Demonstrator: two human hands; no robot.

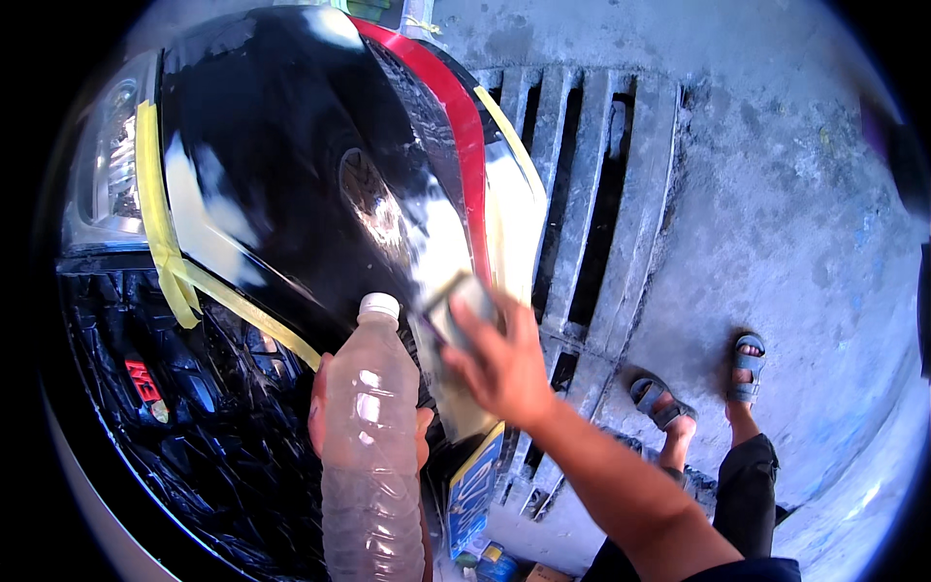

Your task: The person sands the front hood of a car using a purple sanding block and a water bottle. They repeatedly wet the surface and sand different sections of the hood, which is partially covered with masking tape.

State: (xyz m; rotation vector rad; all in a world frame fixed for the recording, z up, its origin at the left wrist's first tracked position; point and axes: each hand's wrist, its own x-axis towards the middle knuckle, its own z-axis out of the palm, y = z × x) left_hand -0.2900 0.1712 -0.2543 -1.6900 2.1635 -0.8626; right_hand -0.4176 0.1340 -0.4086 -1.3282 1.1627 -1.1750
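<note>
A clear ribbed plastic bottle [370, 456] with a white cap stands upright in my left hand [318, 403]. Its fingers wrap around the bottle from behind, so most of the hand is hidden. My right hand [509, 364], slightly blurred, grips a grey rectangular sanding block [461, 303] against a pale patch of the car's black front bumper [281, 175]. A long red strip [465, 126] curves along the bumper near that block. Yellow masking tape [153, 184] runs beside the headlight, and more edges the grille.
To the left are the headlight [114, 155] and the black grille [208, 427] with a red badge [143, 380]. A slotted drain grate [592, 213] crosses the concrete floor [766, 223]. Two sandalled feet [664, 403] stand at lower right. A blue panel [472, 495] sits below my right hand.
</note>
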